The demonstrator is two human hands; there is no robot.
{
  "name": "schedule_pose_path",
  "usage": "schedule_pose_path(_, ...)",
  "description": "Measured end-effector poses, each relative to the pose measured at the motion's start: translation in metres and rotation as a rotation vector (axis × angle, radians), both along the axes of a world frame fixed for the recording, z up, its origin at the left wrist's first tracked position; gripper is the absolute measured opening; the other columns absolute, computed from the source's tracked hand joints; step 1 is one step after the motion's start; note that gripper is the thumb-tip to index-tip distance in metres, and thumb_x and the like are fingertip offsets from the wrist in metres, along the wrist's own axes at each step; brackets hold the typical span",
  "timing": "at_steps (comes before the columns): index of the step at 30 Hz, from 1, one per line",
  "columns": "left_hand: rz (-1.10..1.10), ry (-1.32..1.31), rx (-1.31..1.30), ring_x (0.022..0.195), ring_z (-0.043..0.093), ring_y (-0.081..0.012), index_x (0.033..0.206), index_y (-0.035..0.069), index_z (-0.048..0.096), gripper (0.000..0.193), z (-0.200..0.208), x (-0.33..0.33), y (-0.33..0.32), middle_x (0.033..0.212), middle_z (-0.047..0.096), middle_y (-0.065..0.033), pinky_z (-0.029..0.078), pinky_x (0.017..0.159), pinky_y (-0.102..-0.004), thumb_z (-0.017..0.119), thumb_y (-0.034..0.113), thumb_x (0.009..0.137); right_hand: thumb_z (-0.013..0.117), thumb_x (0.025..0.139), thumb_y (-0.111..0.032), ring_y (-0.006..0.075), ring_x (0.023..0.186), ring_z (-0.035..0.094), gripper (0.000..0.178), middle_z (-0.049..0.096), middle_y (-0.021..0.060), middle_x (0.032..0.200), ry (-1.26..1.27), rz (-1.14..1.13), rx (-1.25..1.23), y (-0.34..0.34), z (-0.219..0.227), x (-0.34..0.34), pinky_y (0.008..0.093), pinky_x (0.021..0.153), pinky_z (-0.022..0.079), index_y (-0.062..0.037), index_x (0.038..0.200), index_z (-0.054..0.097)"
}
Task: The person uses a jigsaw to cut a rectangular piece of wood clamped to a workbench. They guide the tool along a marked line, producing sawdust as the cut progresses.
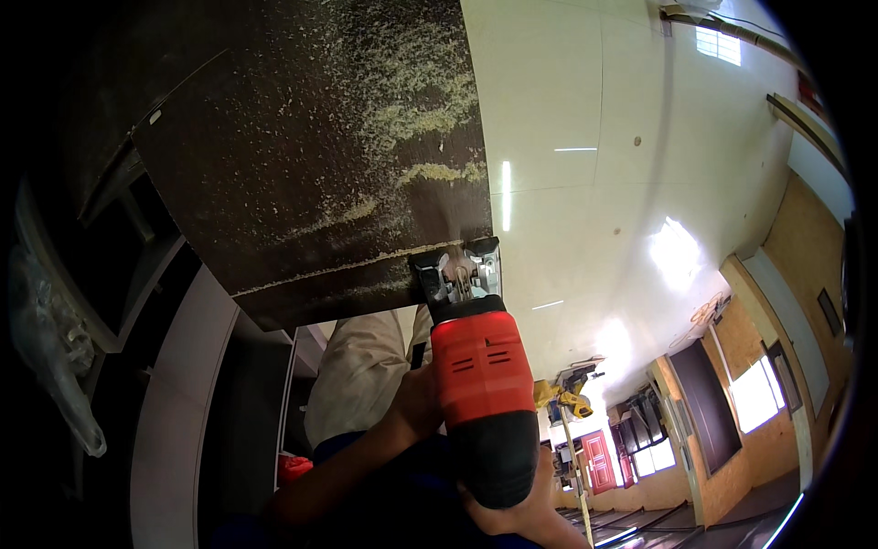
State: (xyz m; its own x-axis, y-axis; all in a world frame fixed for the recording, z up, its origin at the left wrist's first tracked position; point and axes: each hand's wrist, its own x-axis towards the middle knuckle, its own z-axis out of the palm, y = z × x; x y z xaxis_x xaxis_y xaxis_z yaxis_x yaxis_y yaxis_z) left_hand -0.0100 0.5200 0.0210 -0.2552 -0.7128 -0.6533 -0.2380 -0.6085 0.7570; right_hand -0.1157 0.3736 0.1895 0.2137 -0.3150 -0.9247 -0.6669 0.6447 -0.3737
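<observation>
A jigsaw [483, 366] with a red and black body rests its metal shoe [462, 274] on the near right corner of a dark brown board [302, 183]. Behind the shoe, a pale sawdust-lined cut runs leftward across the board, roughly along its near edge. My right hand [521, 512] is closed round the rear of the jigsaw, partly hidden by the black end. Close against the left side of the red body is my left hand [419, 398]; its fingers pass out of sight behind the tool. Sawdust [412, 91] covers much of the board's far right part.
At left stand cabinet panels [178, 384] and a clear plastic wrap [55, 348]. A glossy pale surface [558, 119] reflecting light borders the board on the right. My trousered legs [361, 371] are below the near edge. A yellow tool [572, 403] lies further right, with wooden panels beyond.
</observation>
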Motion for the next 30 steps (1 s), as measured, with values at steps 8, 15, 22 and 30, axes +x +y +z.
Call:
schedule_pose_path(8,0.179,0.185,0.134,0.09,0.072,-0.036,0.127,0.009,0.058,0.036,0.001,0.002,0.0,0.108,0.069,-0.017,0.06,0.071,-0.045,0.066,0.023,0.095,0.082,0.071,-0.031,0.032,0.085,0.072,0.045,0.073,0.0131,0.095,0.039,-0.044,0.072,0.001,0.002,0.002,0.0421,0.08,0.055,-0.0031,0.103,0.069)
schedule_pose_path(15,0.255,0.264,0.175,0.091,0.072,-0.0363,0.127,0.009,0.058,0.037,-0.003,-0.002,0.007,0.109,0.069,-0.0169,0.06,0.072,-0.0455,0.066,0.026,0.095,0.081,0.071,-0.026,0.0298,0.079,0.073,0.031,0.074,0.0103,0.085,0.022,-0.015,0.007,-0.003,-0.002,0.003,0.0398,0.075,0.057,-0.0053,0.092,0.072)
schedule_pose_path(22,0.285,0.307,0.289,0.092,0.073,-0.0357,0.125,0.009,0.059,0.036,-0.007,-0.005,0.008,0.108,0.07,-0.0162,0.061,0.074,-0.0446,0.067,0.028,0.095,0.081,0.07,-0.024,0.0285,0.078,0.073,0.027,0.074,0.0096,0.084,0.014,0.007,-0.002,0.002,-0.002,0.001,0.0388,0.074,0.057,-0.0068,0.09,0.073)
schedule_pose_path(30,0.219,0.289,0.312,0.093,0.074,-0.0363,0.129,0.008,0.056,0.041,-0.004,0.0,-0.003,0.11,0.071,-0.0169,0.061,0.077,-0.044,0.067,0.031,0.096,0.08,0.07,-0.024,0.0298,0.079,0.073,0.026,0.074,0.0089,0.084,0.036,-0.041,0.017,-0.004,-0.002,0.005,0.0401,0.075,0.057,-0.0074,0.088,0.073)
